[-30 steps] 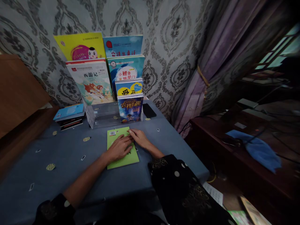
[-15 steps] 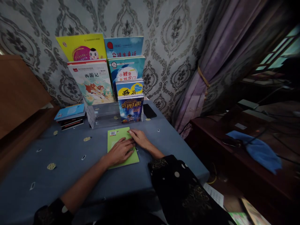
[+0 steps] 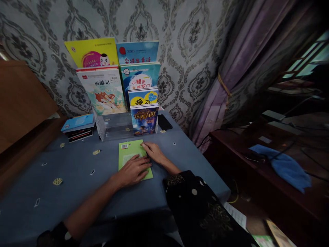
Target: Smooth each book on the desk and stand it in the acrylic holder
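Note:
A closed green book [image 3: 123, 154] lies back cover up on the table in front of me, with a barcode at its top left and a pale text panel partly covered. My left hand [image 3: 134, 170] rests flat across its lower half, fingers stretched towards the right edge. At the upper right edge is my right hand [image 3: 153, 152], its fingertips touching the cover and its fingers extended; their undersides are hidden. Just behind stands a clear display rack [image 3: 115, 127] with several picture books, among them a dark blue book [image 3: 144, 120] at the front right.
A white-covered book [image 3: 105, 89] leans in the rack's left side. Left of the rack is a stack of books [image 3: 78, 124] topped by a blue one. A black phone [image 3: 165, 122] lies right of the rack. Farther right, a brown desk [image 3: 231, 151] holds a blue cloth [image 3: 285, 168] and cables.
My left hand has slid slightly down and right over the green book, uncovering more of the text panel. My right hand keeps its place at the edge.

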`<state>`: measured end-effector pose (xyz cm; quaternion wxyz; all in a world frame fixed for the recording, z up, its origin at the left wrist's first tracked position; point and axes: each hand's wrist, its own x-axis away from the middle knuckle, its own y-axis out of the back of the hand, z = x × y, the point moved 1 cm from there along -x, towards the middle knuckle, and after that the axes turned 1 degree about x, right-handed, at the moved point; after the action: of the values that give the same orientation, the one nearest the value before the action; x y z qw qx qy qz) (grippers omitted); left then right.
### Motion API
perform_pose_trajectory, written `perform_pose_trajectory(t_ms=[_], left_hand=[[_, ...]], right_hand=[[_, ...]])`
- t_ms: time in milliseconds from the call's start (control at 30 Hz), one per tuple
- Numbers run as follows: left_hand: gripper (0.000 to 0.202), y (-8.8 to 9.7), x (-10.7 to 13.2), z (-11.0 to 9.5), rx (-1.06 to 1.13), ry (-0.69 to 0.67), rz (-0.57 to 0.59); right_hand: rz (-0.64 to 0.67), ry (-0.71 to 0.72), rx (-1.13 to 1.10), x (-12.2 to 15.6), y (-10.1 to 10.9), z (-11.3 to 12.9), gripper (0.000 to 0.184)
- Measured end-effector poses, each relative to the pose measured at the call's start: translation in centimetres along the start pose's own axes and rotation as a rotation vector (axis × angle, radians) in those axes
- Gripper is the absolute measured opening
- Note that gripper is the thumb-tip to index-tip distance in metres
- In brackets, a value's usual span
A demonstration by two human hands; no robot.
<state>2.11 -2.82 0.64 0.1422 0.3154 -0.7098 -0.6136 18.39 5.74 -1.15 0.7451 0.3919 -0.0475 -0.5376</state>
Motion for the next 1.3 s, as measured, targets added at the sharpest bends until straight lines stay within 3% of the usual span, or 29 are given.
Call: perform_pose_trajectory(t_ms=[367,533,767,1300], left_hand=[[0.036,0.2,1.1,-1.3,0.027,-0.039,0.011],[0.038,0.4,1.8,-2.1,0.01,-0.049,0.023],[0.043,0.3,3.8,-3.0,-0.01,-0.03,0.027],[0.048,-0.4,9.4,-1.5,0.0,0.088,-0.094]], right_hand=[[0.03,-0.003,0.07,0.2,0.0,0.7,0.034],[0.037,0.067,0.234,0.9,-0.4,1.2,0.026],[0.079,0.063,0.513,2.2,-1.2,2.9,0.033],[0.173,0.219,0.553,7.3,-2.7,5.1,0.045]])
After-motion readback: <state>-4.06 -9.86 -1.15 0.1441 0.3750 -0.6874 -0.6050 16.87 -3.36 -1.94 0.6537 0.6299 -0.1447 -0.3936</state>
